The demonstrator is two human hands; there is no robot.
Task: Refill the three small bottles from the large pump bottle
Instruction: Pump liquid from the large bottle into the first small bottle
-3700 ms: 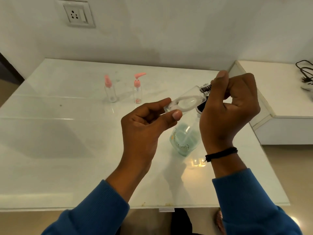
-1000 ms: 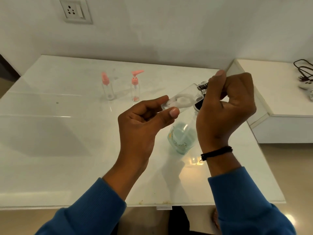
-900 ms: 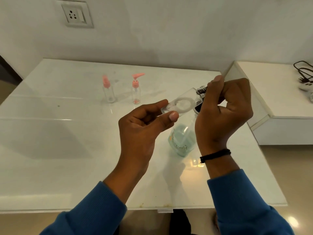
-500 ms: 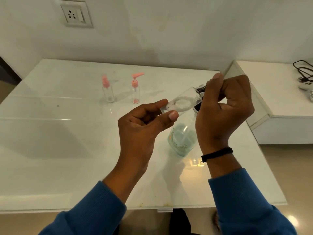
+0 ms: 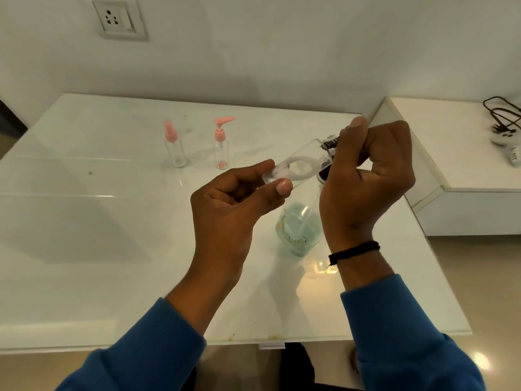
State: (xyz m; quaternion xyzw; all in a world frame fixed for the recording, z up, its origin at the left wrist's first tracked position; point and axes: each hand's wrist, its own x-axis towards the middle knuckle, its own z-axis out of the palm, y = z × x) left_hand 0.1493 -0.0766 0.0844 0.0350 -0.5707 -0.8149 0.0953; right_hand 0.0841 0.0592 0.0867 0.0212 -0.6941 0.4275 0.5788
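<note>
White desk [image 5: 84,221] against a plain wall, with two pink-topped bottles [image 5: 174,145] standing far back and the pump bottle [image 5: 298,227] upright below the hands. Held tilted above it: small clear bottle [image 5: 298,165], base pinched in the left hand [image 5: 234,204], cap end clenched in the right hand [image 5: 363,182]. Best to keep the base steady, turn only the cap, and keep the neck raised against spills.

small bottle's cap [image 5: 332,142] hidden by right hand [image 5: 363,179]
</note>
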